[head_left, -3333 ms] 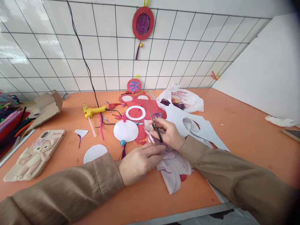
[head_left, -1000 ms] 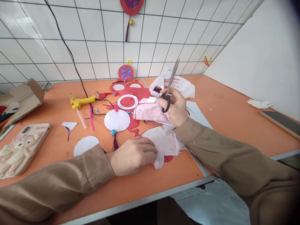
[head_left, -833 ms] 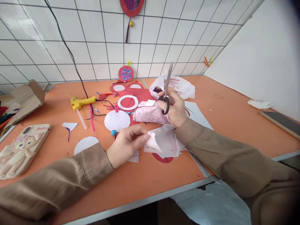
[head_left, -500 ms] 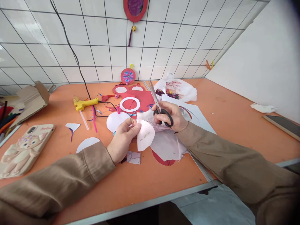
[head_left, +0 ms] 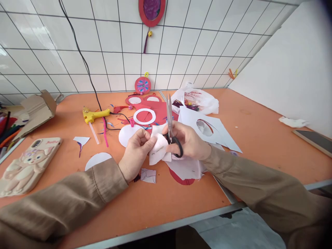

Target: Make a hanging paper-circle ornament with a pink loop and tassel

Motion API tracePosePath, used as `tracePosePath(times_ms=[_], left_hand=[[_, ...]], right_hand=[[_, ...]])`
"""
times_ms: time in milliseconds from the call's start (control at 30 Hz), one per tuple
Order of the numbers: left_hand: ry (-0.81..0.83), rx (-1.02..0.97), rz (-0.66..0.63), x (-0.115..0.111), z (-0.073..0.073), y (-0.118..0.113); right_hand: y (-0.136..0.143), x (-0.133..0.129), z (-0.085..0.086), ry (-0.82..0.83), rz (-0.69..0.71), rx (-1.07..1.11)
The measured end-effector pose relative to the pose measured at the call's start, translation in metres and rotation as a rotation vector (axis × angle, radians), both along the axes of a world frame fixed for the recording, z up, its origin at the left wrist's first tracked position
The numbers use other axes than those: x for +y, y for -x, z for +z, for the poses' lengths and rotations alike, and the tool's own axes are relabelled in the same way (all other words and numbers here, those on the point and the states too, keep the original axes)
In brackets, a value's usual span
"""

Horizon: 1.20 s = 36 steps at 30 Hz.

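Between thumb and fingers, my left hand (head_left: 138, 150) pinches a small white piece of paper or fabric (head_left: 157, 152) with a curved edge and small marks on it. My right hand (head_left: 190, 140) grips a pair of scissors (head_left: 169, 119) by the black handles, blades pointing up and away from me. The fingers of my right hand come against the right side of the white piece. Below both hands lie larger white sheets (head_left: 185, 169), partly covering a red round piece (head_left: 183, 178). A small patterned scrap (head_left: 148, 175) rests near my left wrist.
A yellow glue gun (head_left: 95, 114) with its cord lies at left, beyond a phone in a cartoon case (head_left: 29, 166). Red paper, a white ring (head_left: 144, 116) and white discs fill the middle. A plastic bag (head_left: 204, 100) and a cut white sheet (head_left: 220, 128) sit right.
My right hand has moved left and slightly down with the scissors, reaching the white piece. The blades now stand more upright. My left hand has barely moved.
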<state>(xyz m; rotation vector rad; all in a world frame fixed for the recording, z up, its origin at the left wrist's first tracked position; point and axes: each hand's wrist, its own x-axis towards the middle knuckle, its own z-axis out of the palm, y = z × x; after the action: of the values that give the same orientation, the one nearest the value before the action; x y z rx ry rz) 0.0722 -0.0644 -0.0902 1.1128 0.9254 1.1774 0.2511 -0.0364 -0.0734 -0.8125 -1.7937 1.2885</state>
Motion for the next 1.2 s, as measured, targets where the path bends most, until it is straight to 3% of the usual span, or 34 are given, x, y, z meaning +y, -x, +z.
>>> tracePosePath(times_ms=[133,567,933,1200], left_hand=[[0.027,-0.03,-0.039,-0.001,0.0,0.0],[-0.001,-0.016,-0.135,0.002,0.001,0.005],[-0.007,-0.062,-0.035,0.008,-0.005,0.007],[0.066,-0.127,-0.123,0.008,-0.002,0.007]], right_hand=[[0.004,-0.006,0.0,-0.055,-0.04,-0.042],[-0.002,0.017,-0.013,0.148,-0.15,0.165],[-0.003,0.022,-0.011,0.155,-0.271,0.26],[-0.002,0.023,-0.009,0.162,-0.289,0.285]])
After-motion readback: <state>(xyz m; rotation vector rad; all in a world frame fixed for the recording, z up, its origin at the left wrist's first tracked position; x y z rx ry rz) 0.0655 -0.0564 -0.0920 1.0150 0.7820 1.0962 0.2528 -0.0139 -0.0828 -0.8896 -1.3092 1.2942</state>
